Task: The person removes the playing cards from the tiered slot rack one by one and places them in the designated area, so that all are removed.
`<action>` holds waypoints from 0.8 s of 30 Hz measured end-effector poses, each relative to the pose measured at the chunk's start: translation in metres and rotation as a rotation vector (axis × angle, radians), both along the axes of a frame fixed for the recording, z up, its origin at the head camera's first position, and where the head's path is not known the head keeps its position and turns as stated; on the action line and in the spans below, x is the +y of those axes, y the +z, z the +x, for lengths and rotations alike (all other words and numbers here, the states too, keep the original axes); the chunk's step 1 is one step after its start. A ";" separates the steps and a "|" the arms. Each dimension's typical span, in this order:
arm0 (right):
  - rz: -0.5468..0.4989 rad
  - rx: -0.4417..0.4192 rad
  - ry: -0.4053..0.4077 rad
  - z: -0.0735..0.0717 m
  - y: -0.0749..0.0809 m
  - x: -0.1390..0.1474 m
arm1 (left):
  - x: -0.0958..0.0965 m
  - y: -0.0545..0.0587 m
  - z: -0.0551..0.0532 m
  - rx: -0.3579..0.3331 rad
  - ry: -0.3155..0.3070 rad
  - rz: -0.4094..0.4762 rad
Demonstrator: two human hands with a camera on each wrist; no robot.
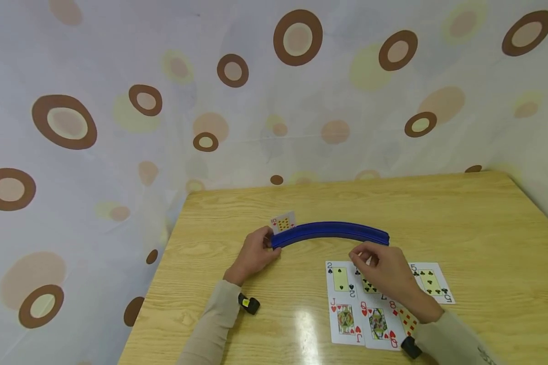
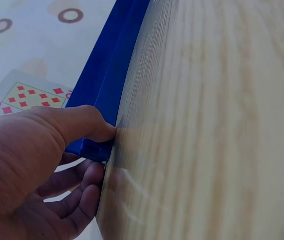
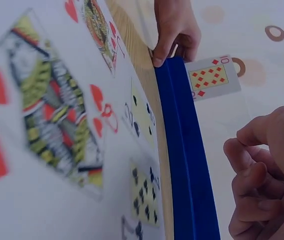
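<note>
My left hand [image 1: 257, 252] grips the left end of a curved blue playing card holder [image 1: 331, 229], thumb on the near side. A ten of diamonds [image 1: 283, 222] stands in the holder's slot near that end. My right hand [image 1: 388, 268] is over the laid-out cards, fingers curled and thumb tip against the index finger; nothing shows between them in the right wrist view. Below it lie the two of spades [image 1: 340, 280], a seven of clubs [image 1: 370, 287] partly covered by the hand, the five of clubs [image 1: 431, 282], jack of hearts [image 1: 346, 320], queen of hearts [image 1: 378, 324] and eight of diamonds [image 1: 407, 320].
The cards lie face up in two rows on a wooden table [image 1: 228, 218], in front of the holder's right half. A spotted cloth [image 1: 255, 101] hangs behind the table and along its left side. Black bands [image 1: 248, 303] sit on both wrists.
</note>
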State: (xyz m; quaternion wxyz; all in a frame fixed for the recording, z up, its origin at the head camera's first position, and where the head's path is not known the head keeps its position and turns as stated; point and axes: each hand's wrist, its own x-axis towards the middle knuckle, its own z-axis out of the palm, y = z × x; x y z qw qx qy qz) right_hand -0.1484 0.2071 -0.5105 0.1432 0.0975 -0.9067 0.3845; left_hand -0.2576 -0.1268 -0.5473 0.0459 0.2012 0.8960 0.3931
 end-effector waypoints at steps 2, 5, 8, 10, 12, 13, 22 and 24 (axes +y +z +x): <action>-0.006 0.007 0.016 -0.006 0.002 -0.005 | 0.000 -0.001 0.000 -0.002 -0.004 -0.005; -0.019 0.022 0.036 -0.014 0.007 -0.011 | 0.001 0.000 -0.001 0.005 -0.004 -0.007; -0.034 0.050 0.060 -0.022 0.014 -0.016 | 0.001 0.003 -0.002 0.010 0.000 -0.009; -0.043 0.067 0.075 -0.028 0.017 -0.019 | 0.002 0.005 -0.002 0.008 0.002 -0.007; -0.057 0.078 0.095 -0.034 0.020 -0.023 | 0.001 0.006 -0.002 0.007 0.005 -0.010; -0.066 0.076 0.105 -0.038 0.021 -0.025 | 0.001 0.006 -0.002 0.006 0.010 -0.010; -0.091 -0.031 0.062 -0.068 0.021 -0.054 | 0.000 0.005 0.001 -0.005 -0.002 0.010; -0.092 -0.063 0.051 -0.072 0.020 -0.059 | 0.001 0.004 0.002 0.002 0.001 0.008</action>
